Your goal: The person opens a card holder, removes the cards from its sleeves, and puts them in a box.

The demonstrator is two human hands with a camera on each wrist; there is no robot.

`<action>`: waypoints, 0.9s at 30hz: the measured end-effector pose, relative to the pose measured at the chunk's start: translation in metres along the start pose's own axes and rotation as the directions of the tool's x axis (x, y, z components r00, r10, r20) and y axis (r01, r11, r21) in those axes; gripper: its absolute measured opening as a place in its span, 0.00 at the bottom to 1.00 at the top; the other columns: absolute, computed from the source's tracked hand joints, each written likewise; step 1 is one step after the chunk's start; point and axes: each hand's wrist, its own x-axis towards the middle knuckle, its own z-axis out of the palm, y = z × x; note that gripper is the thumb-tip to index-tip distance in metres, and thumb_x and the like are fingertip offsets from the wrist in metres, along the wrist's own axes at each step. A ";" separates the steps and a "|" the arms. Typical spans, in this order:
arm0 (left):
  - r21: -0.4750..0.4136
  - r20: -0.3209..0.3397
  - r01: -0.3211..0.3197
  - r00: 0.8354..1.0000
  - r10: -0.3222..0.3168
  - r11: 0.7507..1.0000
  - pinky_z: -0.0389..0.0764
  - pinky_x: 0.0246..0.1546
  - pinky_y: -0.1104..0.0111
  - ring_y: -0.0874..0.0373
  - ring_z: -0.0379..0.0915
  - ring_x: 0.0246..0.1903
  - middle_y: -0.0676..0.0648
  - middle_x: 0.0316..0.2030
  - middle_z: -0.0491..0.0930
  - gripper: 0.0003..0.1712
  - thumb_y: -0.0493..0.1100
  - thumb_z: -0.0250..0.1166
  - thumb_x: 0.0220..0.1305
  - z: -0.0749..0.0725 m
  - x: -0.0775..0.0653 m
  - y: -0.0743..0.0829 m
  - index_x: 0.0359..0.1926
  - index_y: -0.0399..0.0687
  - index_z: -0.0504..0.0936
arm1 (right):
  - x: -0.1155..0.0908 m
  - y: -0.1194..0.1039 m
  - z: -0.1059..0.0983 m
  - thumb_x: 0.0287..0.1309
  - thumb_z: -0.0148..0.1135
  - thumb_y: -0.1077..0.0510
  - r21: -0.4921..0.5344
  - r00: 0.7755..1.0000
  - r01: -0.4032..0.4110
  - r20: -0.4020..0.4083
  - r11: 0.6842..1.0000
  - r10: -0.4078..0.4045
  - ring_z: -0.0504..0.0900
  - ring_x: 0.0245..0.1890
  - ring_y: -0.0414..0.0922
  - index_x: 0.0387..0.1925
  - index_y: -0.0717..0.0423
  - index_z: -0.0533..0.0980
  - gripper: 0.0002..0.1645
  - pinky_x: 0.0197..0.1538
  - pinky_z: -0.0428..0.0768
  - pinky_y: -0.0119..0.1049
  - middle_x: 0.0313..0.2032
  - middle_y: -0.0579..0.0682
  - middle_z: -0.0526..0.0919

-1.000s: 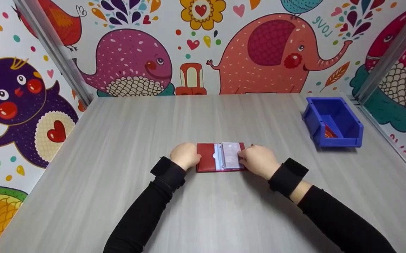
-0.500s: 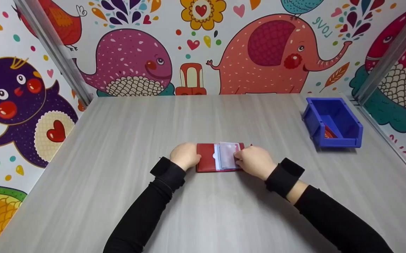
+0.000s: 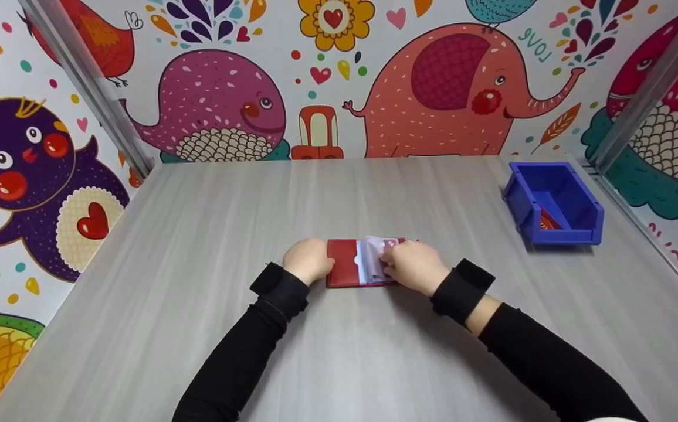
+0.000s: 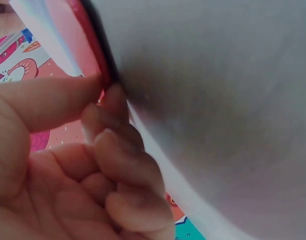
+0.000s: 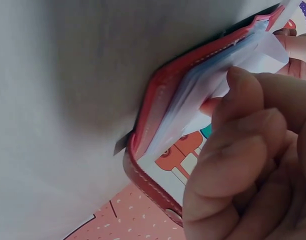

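Observation:
A red card wallet [image 3: 342,262] lies spread open on the table, its red inner cover on the left and clear plastic sleeves [image 3: 372,261] on the right. At its left edge, the left hand [image 3: 308,259] pinches the red cover [image 4: 85,37] between thumb and forefinger, the other fingers curled below. The right hand [image 3: 418,266] pinches a clear sleeve, which bends up and leans left. Seen from the right wrist, the sleeves [image 5: 190,102] fan up from the stitched red cover [image 5: 158,90], beside the curled fingers of the right hand [image 5: 248,160]. Part of the wallet's right side is hidden.
A blue plastic bin [image 3: 568,237] stands at the back right of the table [image 3: 227,217], with a red item [image 3: 549,220] inside. Walls printed with cartoon animals [image 3: 456,94] close off the back and both sides.
The right hand has moved left, lifting and turning the clear sleeve leftward, so a pink-patterned part beneath shows. The left hand has kept its hold on the wallet's left edge.

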 end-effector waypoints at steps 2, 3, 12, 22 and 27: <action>0.008 -0.001 -0.007 1.000 0.007 1.000 0.79 0.42 0.55 0.47 0.80 0.40 0.42 0.39 0.84 0.11 0.44 0.65 0.63 0.000 0.000 0.000 0.36 0.40 0.84 | 0.002 -0.001 0.001 0.51 0.72 0.62 0.009 1.000 -0.010 0.001 1.000 0.010 0.74 0.21 0.48 0.24 0.54 0.80 0.06 0.25 0.76 0.47 0.21 0.48 0.79; 0.013 -0.003 -0.013 1.000 0.013 1.000 0.79 0.42 0.55 0.47 0.80 0.40 0.42 0.39 0.84 0.11 0.44 0.65 0.63 0.000 0.000 0.000 0.36 0.40 0.84 | 0.003 -0.001 0.001 0.51 0.72 0.62 0.012 1.000 -0.012 0.001 1.000 0.012 0.74 0.21 0.48 0.23 0.54 0.79 0.07 0.25 0.76 0.47 0.20 0.49 0.78; 0.057 -0.031 -0.045 0.998 0.047 0.997 0.80 0.41 0.54 0.45 0.81 0.41 0.41 0.40 0.85 0.12 0.45 0.65 0.64 0.000 0.000 0.000 0.37 0.39 0.84 | 0.006 -0.002 0.003 0.50 0.73 0.62 0.020 0.999 -0.044 0.006 0.999 0.044 0.75 0.20 0.50 0.19 0.51 0.75 0.13 0.24 0.76 0.49 0.19 0.49 0.78; 0.279 -0.261 -0.114 0.947 0.190 0.954 0.80 0.30 0.55 0.46 0.81 0.31 0.44 0.28 0.84 0.05 0.40 0.67 0.58 0.000 -0.008 0.011 0.28 0.43 0.85 | 0.005 -0.001 0.003 0.51 0.72 0.62 0.044 0.999 -0.046 0.024 0.998 0.045 0.72 0.20 0.47 0.18 0.51 0.74 0.15 0.25 0.75 0.48 0.19 0.48 0.77; 0.297 -0.318 -0.219 0.895 0.313 0.929 0.79 0.34 0.55 0.46 0.79 0.32 0.43 0.28 0.83 0.05 0.39 0.68 0.59 -0.002 -0.009 0.020 0.29 0.41 0.84 | 0.005 -0.001 0.003 0.51 0.72 0.63 0.045 0.998 -0.050 0.032 0.998 0.048 0.73 0.20 0.48 0.19 0.51 0.75 0.13 0.26 0.75 0.48 0.19 0.48 0.78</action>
